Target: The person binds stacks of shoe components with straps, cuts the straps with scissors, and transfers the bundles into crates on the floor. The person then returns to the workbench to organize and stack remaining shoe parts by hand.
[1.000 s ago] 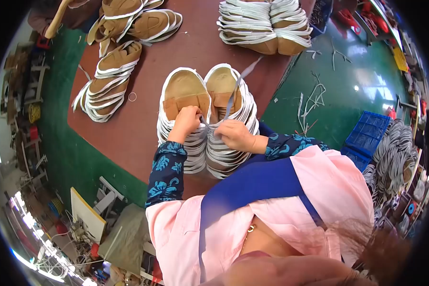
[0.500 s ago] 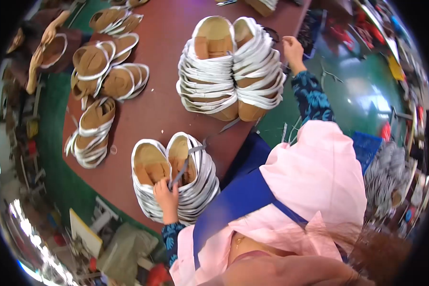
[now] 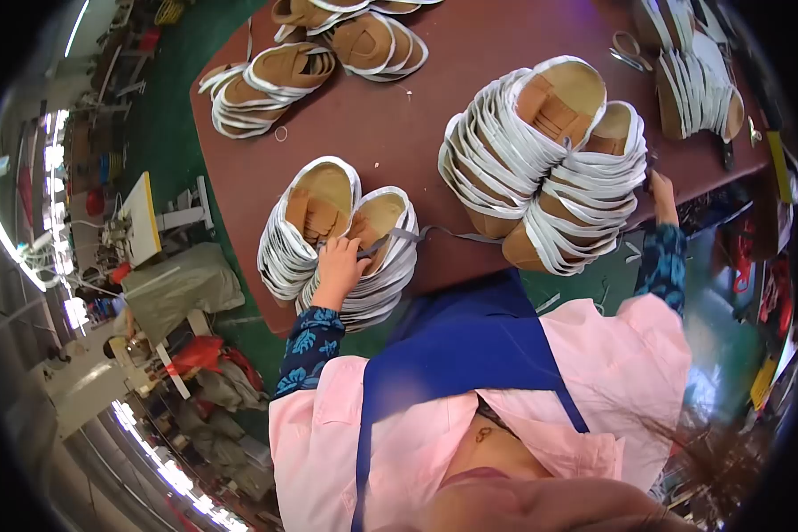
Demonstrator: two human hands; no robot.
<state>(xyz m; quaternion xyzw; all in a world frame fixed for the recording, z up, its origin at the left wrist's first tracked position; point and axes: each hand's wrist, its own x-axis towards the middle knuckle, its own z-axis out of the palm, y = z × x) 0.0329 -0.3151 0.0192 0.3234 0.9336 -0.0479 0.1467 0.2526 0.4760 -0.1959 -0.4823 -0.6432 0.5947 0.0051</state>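
Red-brown table (image 3: 399,124): your left hand (image 3: 339,270), fingers a bit open, touches the grey strap (image 3: 402,235) on the small shoe stack (image 3: 384,285); your right hand (image 3: 663,197), tips hidden, is by the big shoe stack (image 3: 496,160), grip hard to tell

A broad reddish-brown tabletop (image 3: 399,120) stands over a green floor (image 3: 182,106) — pale glare lies on the floor at right. To the left are a pale metal frame (image 3: 186,215), a yellow-edged board (image 3: 140,217) and a drab cloth (image 3: 186,288). Bright strip lights (image 3: 164,461) — curved in view — run along the left side, far and near.
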